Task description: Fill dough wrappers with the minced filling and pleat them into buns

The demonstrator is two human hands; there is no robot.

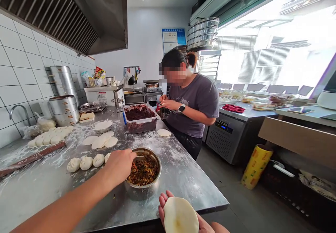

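Filling (143, 171) in steel bowl (159, 166) (hand (118, 166) above)

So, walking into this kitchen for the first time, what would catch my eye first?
Probably the steel table up close: a left hand reaches into a steel bowl of chopped filling, while the right hand cups a flat round of dough. Left of the bowl sits a row of pleated buns. Across the table, a co-worker stands beyond a tub of dark red filling.
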